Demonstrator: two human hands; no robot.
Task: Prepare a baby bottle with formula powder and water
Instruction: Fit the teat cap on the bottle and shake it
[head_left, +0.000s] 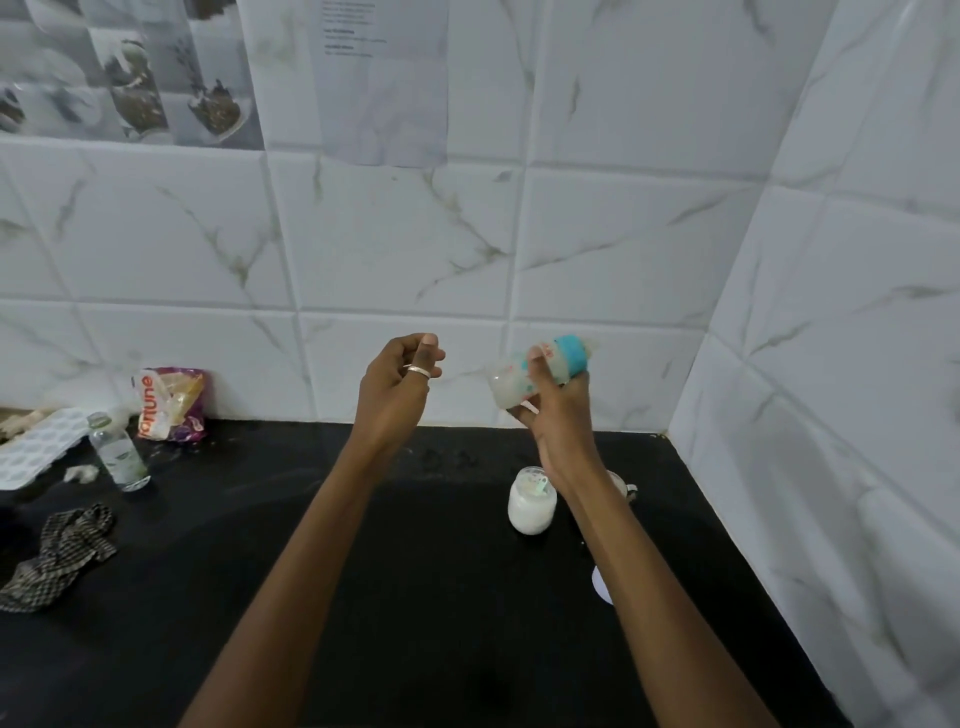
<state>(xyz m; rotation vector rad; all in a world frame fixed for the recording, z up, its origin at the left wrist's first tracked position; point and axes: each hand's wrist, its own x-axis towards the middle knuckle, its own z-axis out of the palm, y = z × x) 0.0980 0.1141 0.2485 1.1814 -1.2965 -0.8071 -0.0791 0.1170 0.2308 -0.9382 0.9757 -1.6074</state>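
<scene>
Right hand (558, 410) raised off the bench, grip wrapped round the baby bottle (540, 376); fingers across the clear body, thumb side hidden behind it. Bottle lay nearly on its side in the grip, long axis running from the base at lower left to the teal collar (570, 357) at upper right, teat end pointing away toward the tiled wall (395, 249). Contents looked milky and frothy, though motion blur made that uncertain; probably being shaken to mix.

Left hand (400, 384) level with it and just beside the base end, grip loosely curled, holding nothing visible; a ring on one finger.

Directly below the right wrist, on the black speckled bench (415, 597), stood a small open glass jar (531, 503) of white powder with a scoop inside.

Far left, well apart: a crumpled printed pouch (169, 402), a clear plastic bottle (118, 452), a checked cloth (60, 553).
</scene>
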